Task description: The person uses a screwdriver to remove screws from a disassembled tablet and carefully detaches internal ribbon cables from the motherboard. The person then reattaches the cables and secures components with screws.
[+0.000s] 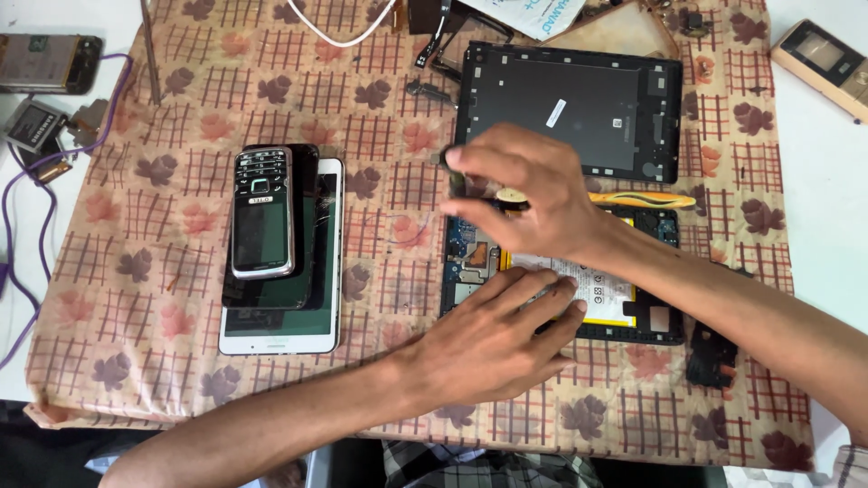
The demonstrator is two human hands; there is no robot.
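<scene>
An opened tablet point(651, 316) lies on the patterned cloth point(181, 108), its circuit board and yellow-edged battery point(610, 294) exposed. My left hand point(493, 339) rests flat on its lower left part, fingers spread over the battery. My right hand point(520, 185) hovers above the upper left of the board, fingers pinched on a small dark part with a round pale piece point(513, 196). An orange-handled tool point(642, 199) lies just behind the right wrist. The tablet's black back cover point(579, 104) sits beyond, inside face up.
A stack of devices lies at the left: a keypad phone point(262, 212) on a black phone on a white tablet point(285, 334). Loose parts, a purple cable point(41, 226) and a battery point(32, 124) are at far left. A small black piece point(712, 354) sits lower right.
</scene>
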